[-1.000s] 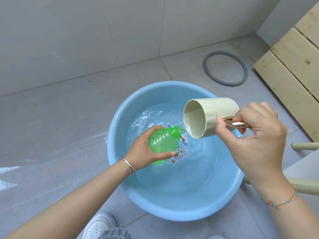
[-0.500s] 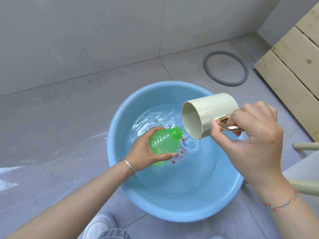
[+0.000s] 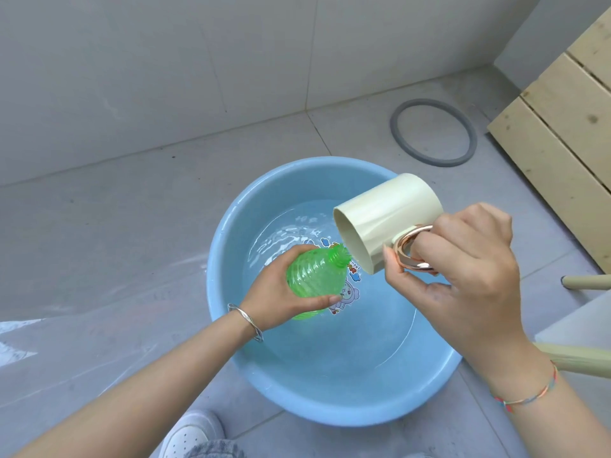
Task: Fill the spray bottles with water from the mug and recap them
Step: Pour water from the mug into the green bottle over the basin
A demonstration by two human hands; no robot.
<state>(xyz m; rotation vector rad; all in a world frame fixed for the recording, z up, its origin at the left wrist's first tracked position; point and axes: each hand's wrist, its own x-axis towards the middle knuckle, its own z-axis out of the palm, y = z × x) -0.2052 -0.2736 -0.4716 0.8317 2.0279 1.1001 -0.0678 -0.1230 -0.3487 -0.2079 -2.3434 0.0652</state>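
While left hand [image 3: 277, 292] grips the uncapped green spray bottle [image 3: 310, 279] over the blue basin [image 3: 224, 259], right hand [image 3: 463, 269] holds the cream mug [image 3: 386, 223] by its handle, tipped, rim at bottle neck.

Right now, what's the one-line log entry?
fill | left hand holds bottle | right hand tips mug at bottle mouth | over basin

A thin silver bangle [image 3: 246, 320] rings the wrist of the left hand [image 3: 277, 292], a multicoloured string bracelet [image 3: 529, 393] that of the right hand [image 3: 463, 279]. Both forearms are bare. A white shoe [image 3: 190, 434] and grey-blue denim [image 3: 215, 450] show below.
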